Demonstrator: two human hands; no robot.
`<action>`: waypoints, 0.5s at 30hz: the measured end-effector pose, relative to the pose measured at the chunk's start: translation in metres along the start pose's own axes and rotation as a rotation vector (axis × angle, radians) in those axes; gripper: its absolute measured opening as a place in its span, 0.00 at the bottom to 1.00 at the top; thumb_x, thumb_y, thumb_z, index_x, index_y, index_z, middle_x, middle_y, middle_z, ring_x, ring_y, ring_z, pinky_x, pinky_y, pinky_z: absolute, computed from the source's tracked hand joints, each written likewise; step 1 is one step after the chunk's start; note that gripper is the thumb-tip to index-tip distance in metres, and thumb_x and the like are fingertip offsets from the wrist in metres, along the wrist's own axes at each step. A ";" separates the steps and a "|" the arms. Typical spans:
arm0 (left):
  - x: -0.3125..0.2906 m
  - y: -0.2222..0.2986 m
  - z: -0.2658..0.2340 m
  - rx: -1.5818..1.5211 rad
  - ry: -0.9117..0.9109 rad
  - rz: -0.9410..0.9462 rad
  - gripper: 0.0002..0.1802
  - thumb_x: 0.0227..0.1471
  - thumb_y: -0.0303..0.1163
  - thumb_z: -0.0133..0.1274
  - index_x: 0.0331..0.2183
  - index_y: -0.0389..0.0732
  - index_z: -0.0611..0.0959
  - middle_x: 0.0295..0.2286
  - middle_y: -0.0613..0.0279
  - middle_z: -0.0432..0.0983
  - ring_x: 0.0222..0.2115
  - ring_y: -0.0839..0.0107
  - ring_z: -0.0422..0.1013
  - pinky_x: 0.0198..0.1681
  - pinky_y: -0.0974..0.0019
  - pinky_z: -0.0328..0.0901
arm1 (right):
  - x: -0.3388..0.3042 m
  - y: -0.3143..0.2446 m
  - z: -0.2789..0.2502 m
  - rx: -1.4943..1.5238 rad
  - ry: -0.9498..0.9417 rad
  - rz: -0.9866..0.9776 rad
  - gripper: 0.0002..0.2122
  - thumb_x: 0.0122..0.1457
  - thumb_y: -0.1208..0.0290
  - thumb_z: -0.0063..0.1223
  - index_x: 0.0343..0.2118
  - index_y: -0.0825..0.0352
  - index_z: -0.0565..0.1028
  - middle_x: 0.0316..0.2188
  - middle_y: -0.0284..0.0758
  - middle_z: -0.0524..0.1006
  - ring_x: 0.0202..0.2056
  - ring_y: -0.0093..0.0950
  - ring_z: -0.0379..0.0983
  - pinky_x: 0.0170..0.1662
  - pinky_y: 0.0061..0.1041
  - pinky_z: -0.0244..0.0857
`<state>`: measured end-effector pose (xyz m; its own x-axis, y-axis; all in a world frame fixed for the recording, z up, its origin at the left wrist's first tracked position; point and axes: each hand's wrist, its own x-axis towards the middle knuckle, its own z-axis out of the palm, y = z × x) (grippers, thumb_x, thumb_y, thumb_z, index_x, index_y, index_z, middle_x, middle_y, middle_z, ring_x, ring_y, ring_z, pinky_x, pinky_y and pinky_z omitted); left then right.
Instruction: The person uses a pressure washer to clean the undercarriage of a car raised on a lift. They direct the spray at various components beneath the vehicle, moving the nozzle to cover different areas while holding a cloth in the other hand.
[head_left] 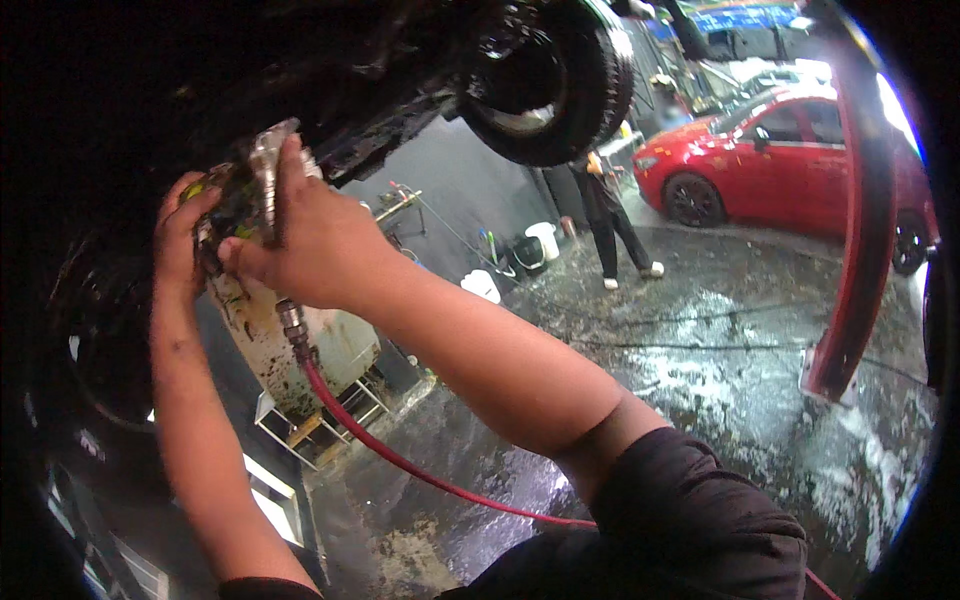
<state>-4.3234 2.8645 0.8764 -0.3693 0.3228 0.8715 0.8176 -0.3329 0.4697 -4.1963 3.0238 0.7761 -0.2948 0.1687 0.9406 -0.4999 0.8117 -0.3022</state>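
Note:
Both my arms reach up beneath a dark raised vehicle [330,90]. My right hand [325,245] is closed around an air tool [267,180] with a silver metal body, its index finger stretched up along it. From the tool's lower end a metal coupling [292,325] leads into a red hose [370,435], which runs down to the lower right. Close beside it, my left hand [178,235] has its fingers curled round something dark with yellow-green patches. Whether that is part of the tool or of the vehicle I cannot tell; shadow and my right hand hide much of it.
A wheel [550,90] hangs overhead. A red lift post [862,220] stands at right, before a red car [770,150]. Another person [605,215] stands on the wet floor [690,380] near buckets [540,240]. A stained pale tank [320,360] rests on a metal stand.

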 end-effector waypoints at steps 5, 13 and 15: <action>0.012 -0.007 -0.005 0.057 -0.104 0.009 0.13 0.56 0.31 0.61 0.43 0.41 0.82 0.39 0.65 0.82 0.39 0.72 0.77 0.48 0.67 0.70 | -0.005 -0.002 -0.017 0.021 -0.061 0.044 0.59 0.55 0.47 0.67 0.71 0.86 0.41 0.48 0.63 0.78 0.46 0.55 0.81 0.51 0.44 0.76; 0.035 -0.010 0.029 0.153 -0.255 0.087 0.10 0.56 0.31 0.61 0.42 0.42 0.82 0.36 0.69 0.80 0.37 0.77 0.73 0.46 0.69 0.68 | -0.005 0.014 -0.037 -0.090 -0.002 0.040 0.53 0.60 0.54 0.61 0.69 0.90 0.40 0.46 0.61 0.78 0.44 0.53 0.81 0.48 0.43 0.77; 0.031 -0.008 0.048 0.114 -0.230 0.077 0.07 0.56 0.29 0.61 0.38 0.43 0.81 0.33 0.71 0.79 0.35 0.79 0.73 0.43 0.71 0.67 | -0.006 0.022 -0.042 -0.085 0.032 0.021 0.52 0.60 0.54 0.60 0.69 0.91 0.41 0.46 0.60 0.78 0.44 0.53 0.81 0.47 0.43 0.78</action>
<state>-4.3203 2.9192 0.8928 -0.2043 0.4976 0.8430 0.8890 -0.2663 0.3726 -4.1710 3.0644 0.7708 -0.2776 0.2026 0.9391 -0.4224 0.8522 -0.3087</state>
